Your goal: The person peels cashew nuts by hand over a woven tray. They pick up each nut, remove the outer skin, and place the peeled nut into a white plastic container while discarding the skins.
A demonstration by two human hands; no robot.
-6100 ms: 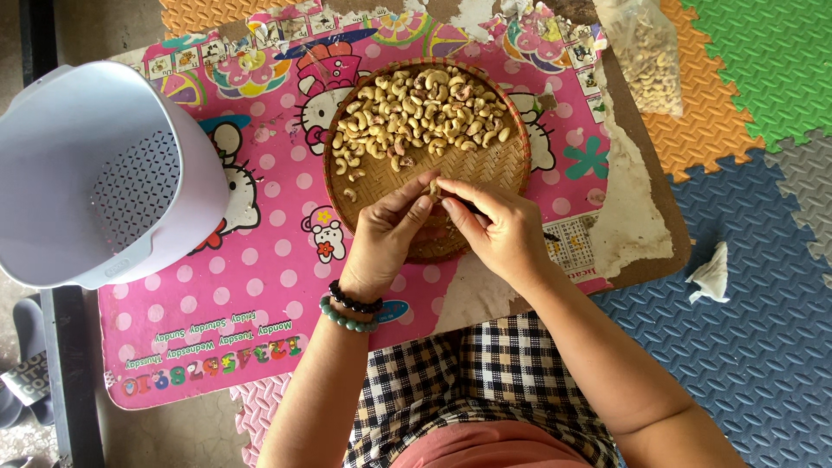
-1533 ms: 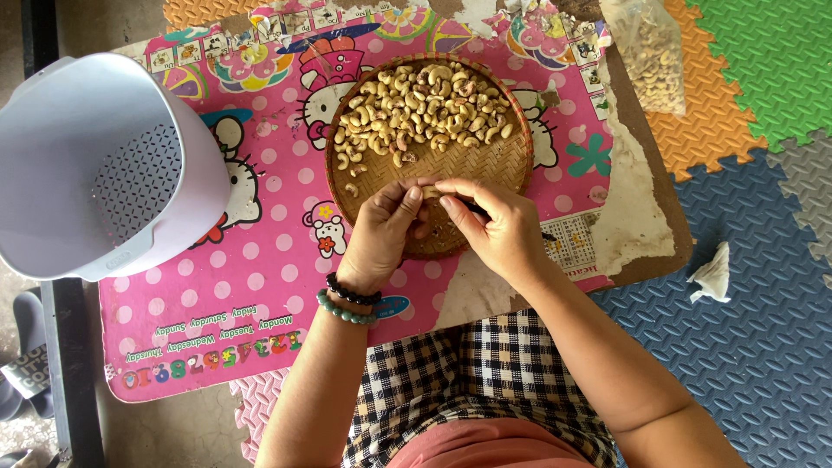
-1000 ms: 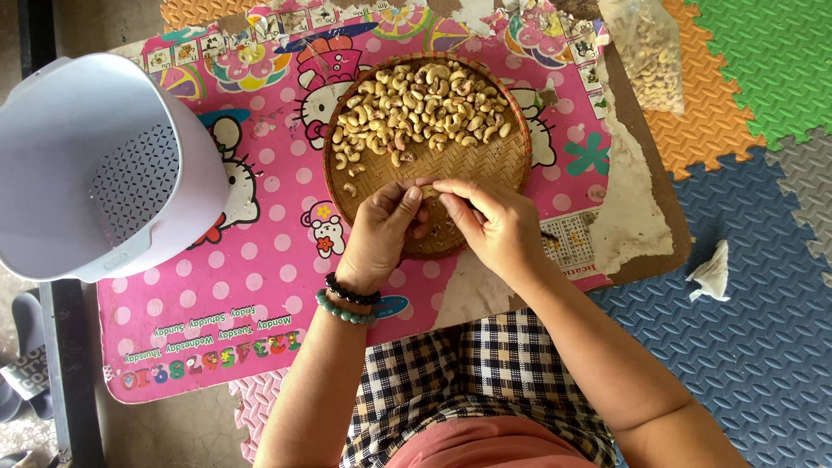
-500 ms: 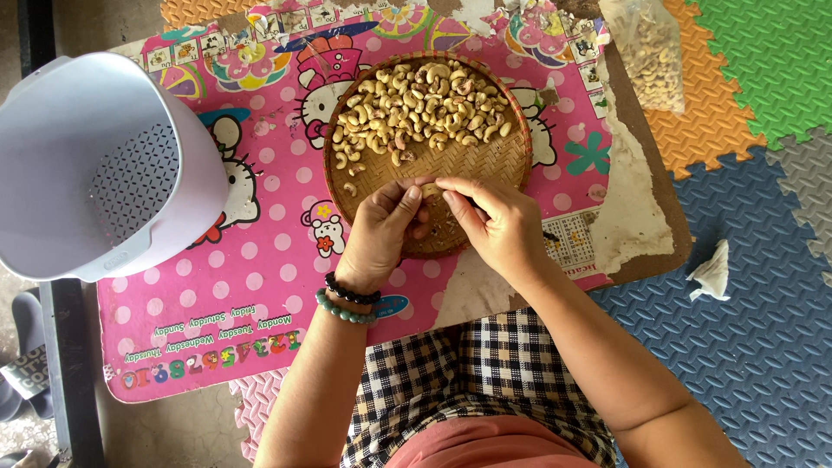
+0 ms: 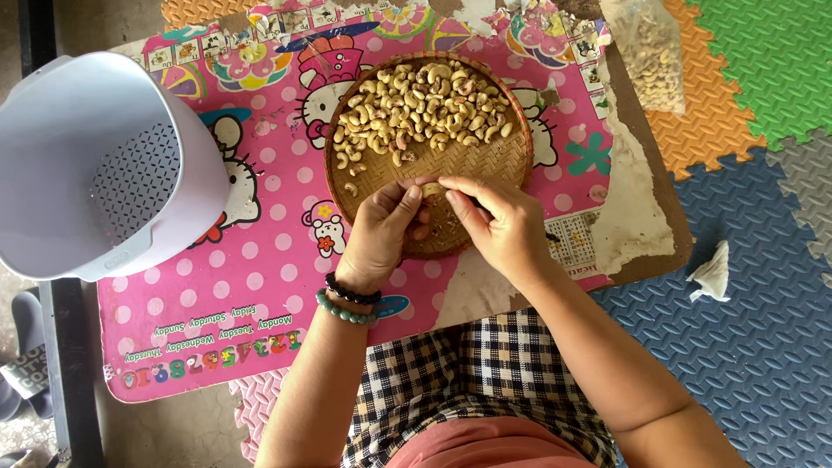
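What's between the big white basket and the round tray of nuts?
In the head view, only the pink dotted cartoon mat shows between the white basket and the woven tray; nothing else lies there.

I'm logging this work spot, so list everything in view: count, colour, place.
round woven bamboo tray: one, brown, centre of mat
pale cashew kernels: many, cream, heaped on tray's far half
pink cartoon-printed plastic mat: one, under tray
lavender perforated plastic basket: one, mat's left edge
clear bag of kernels: one, top right
foam floor tiles: several, blue, green, orange, right
crumpled white scrap: one, on blue tile
bead bracelets: two, black and green, left wrist
left hand: pinches one kernel
right hand: fingertips at same kernel
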